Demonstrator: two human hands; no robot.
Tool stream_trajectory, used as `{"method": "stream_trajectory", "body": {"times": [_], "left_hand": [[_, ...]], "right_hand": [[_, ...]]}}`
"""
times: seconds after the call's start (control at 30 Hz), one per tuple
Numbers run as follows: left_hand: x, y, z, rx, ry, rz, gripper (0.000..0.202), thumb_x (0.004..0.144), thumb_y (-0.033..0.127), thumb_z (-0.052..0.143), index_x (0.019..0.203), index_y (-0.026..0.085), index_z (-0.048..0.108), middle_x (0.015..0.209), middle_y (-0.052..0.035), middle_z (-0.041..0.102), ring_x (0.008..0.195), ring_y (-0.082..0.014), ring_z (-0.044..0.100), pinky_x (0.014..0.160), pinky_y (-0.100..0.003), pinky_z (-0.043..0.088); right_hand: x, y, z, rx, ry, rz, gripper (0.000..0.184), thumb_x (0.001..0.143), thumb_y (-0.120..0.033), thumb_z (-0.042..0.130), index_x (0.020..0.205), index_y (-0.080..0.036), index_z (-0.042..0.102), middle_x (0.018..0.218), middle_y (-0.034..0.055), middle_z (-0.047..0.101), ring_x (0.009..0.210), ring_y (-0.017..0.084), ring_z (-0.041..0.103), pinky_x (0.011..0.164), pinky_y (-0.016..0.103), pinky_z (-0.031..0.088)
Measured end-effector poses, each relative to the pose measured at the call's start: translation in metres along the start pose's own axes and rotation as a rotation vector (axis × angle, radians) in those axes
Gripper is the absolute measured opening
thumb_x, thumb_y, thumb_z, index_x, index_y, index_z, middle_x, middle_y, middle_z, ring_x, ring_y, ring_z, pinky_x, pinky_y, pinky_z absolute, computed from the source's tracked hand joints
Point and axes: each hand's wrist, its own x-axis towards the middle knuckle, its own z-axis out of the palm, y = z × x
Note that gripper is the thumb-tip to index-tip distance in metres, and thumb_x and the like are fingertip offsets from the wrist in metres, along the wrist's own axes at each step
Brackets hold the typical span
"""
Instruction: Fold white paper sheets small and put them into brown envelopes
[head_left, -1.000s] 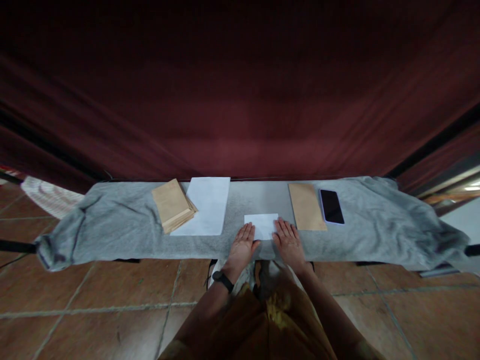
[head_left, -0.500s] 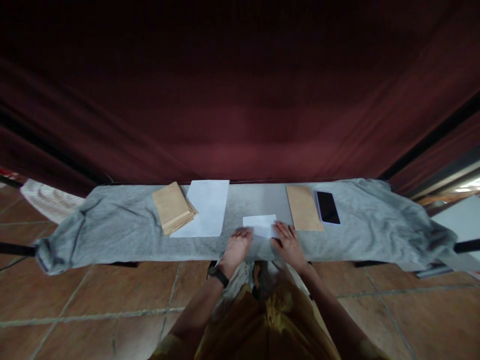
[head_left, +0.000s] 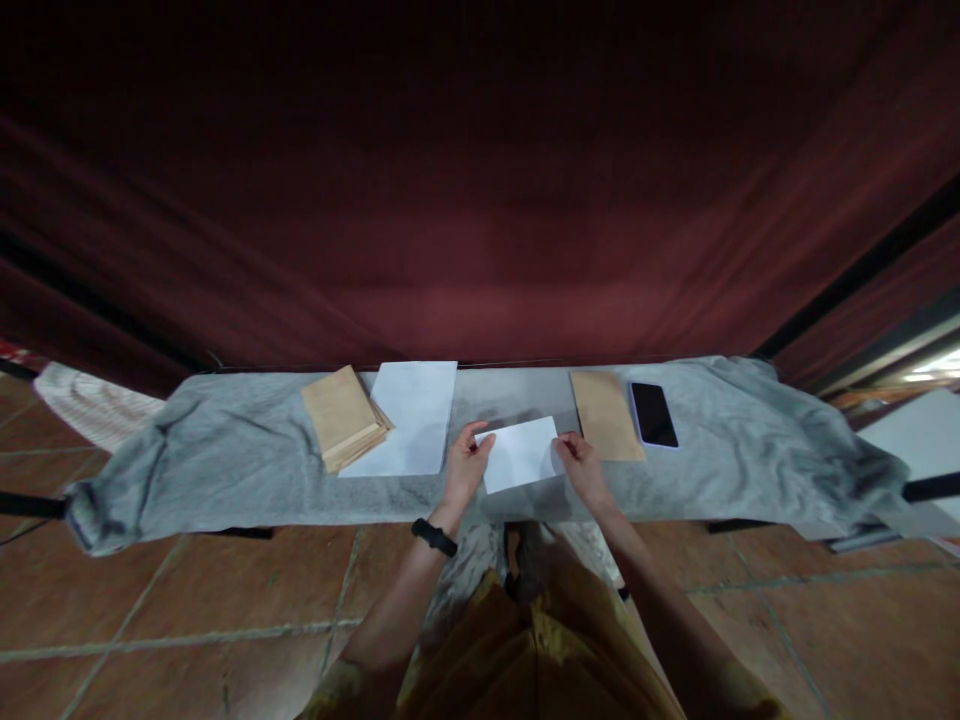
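Note:
A small white sheet of folded paper is held up between my two hands, slightly tilted, over the grey cloth. My left hand pinches its left edge, thumb on top. On the opposite edge, my right hand grips it between thumb and fingers. Just right of that hand lies a brown paper envelope. Left of my left hand rests a stack of larger white paper, partly covered by a pile of brown envelopes.
A phone with a dark screen lies right of the single envelope. The grey cloth covers a narrow table and bunches up at both ends. Behind it hangs a dark red curtain. Tiled floor shows below.
Both hands were pressing flat on the folded paper on the table. Now they hold it by its side edges, raised and tilted, and it appears larger.

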Motion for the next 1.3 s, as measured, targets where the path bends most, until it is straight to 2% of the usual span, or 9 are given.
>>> {"method": "stream_trajectory", "body": {"times": [0.1, 0.23, 0.47, 0.63, 0.77, 0.87, 1.0, 1.17, 1.3], "left_hand": [[-0.008, -0.012, 0.011, -0.05, 0.009, -0.048, 0.05, 0.086, 0.028, 0.068, 0.133, 0.014, 0.058, 0.067, 0.0054, 0.059, 0.058, -0.0126, 0.058, 0.055, -0.022, 0.046], [-0.022, -0.026, 0.021, -0.026, -0.007, -0.074, 0.06, 0.079, 0.014, 0.07, 0.138, 0.016, 0.056, 0.08, 0.0002, 0.069, 0.065, -0.015, 0.066, 0.061, -0.027, 0.055], [-0.022, -0.029, 0.026, 0.187, 0.01, 0.031, 0.055, 0.083, 0.004, 0.058, 0.135, 0.022, 0.061, 0.125, -0.0092, 0.066, 0.099, -0.0205, 0.07, 0.096, -0.038, 0.058], [-0.03, -0.022, 0.031, 0.349, 0.002, 0.139, 0.05, 0.088, 0.001, 0.048, 0.131, 0.022, 0.063, 0.145, -0.0104, 0.057, 0.133, -0.0265, 0.055, 0.115, -0.048, 0.046], [-0.045, -0.018, 0.044, 0.572, -0.049, 0.298, 0.049, 0.095, 0.008, 0.043, 0.142, 0.019, 0.055, 0.159, -0.012, 0.044, 0.15, -0.0294, 0.036, 0.122, -0.054, 0.035], [-0.056, -0.02, 0.06, 0.765, -0.139, 0.425, 0.053, 0.099, 0.019, 0.042, 0.152, 0.014, 0.042, 0.162, -0.0154, 0.039, 0.154, -0.0298, 0.029, 0.123, -0.056, 0.033], [-0.064, -0.027, 0.073, 0.89, -0.217, 0.446, 0.061, 0.097, 0.016, 0.04, 0.157, 0.01, 0.033, 0.161, -0.0176, 0.041, 0.153, -0.0287, 0.032, 0.123, -0.053, 0.031], [-0.066, -0.029, 0.064, 0.962, -0.22, 0.434, 0.062, 0.098, 0.014, 0.034, 0.16, 0.009, 0.027, 0.163, -0.0163, 0.038, 0.154, -0.0248, 0.028, 0.126, -0.05, 0.028], [-0.066, -0.03, 0.049, 0.946, -0.161, 0.388, 0.06, 0.103, 0.024, 0.032, 0.16, 0.008, 0.024, 0.163, -0.0181, 0.037, 0.154, -0.0264, 0.028, 0.125, -0.053, 0.027]], "right_hand": [[0.002, 0.001, 0.008, -0.106, 0.039, 0.04, 0.038, 0.099, -0.046, 0.039, 0.093, -0.02, 0.066, 0.075, 0.0039, 0.069, 0.068, 0.019, 0.064, 0.062, 0.027, 0.047], [-0.002, 0.005, 0.016, -0.277, 0.049, 0.066, 0.032, 0.101, -0.037, 0.04, 0.097, -0.02, 0.067, 0.082, 0.0081, 0.072, 0.073, 0.02, 0.068, 0.064, 0.027, 0.046], [-0.007, 0.005, 0.022, -0.523, 0.017, 0.024, 0.027, 0.102, -0.026, 0.041, 0.106, -0.017, 0.066, 0.1, 0.0144, 0.074, 0.085, 0.023, 0.07, 0.072, 0.029, 0.049], [-0.009, 0.008, 0.021, -0.613, 0.011, -0.002, 0.024, 0.102, -0.024, 0.044, 0.112, -0.017, 0.065, 0.102, 0.0147, 0.072, 0.092, 0.026, 0.069, 0.08, 0.034, 0.051], [-0.009, 0.005, 0.027, -0.615, 0.017, -0.057, 0.032, 0.102, -0.025, 0.041, 0.122, -0.013, 0.064, 0.11, 0.0185, 0.07, 0.105, 0.031, 0.065, 0.092, 0.043, 0.051], [-0.013, -0.002, 0.04, -0.489, -0.014, -0.218, 0.041, 0.104, -0.03, 0.037, 0.133, -0.014, 0.061, 0.126, 0.018, 0.068, 0.12, 0.029, 0.061, 0.103, 0.045, 0.049], [-0.028, -0.007, 0.057, -0.433, -0.156, -0.425, 0.049, 0.106, -0.027, 0.027, 0.147, -0.015, 0.052, 0.146, 0.0134, 0.06, 0.139, 0.022, 0.05, 0.117, 0.045, 0.04], [-0.04, 0.0, 0.052, -0.58, -0.199, -0.444, 0.052, 0.107, -0.028, 0.028, 0.155, -0.013, 0.04, 0.156, 0.0138, 0.049, 0.148, 0.022, 0.04, 0.124, 0.047, 0.029], [-0.041, 0.008, 0.041, -0.664, -0.171, -0.439, 0.054, 0.107, -0.031, 0.035, 0.157, -0.011, 0.036, 0.158, 0.0156, 0.046, 0.149, 0.024, 0.037, 0.123, 0.049, 0.027]]}}
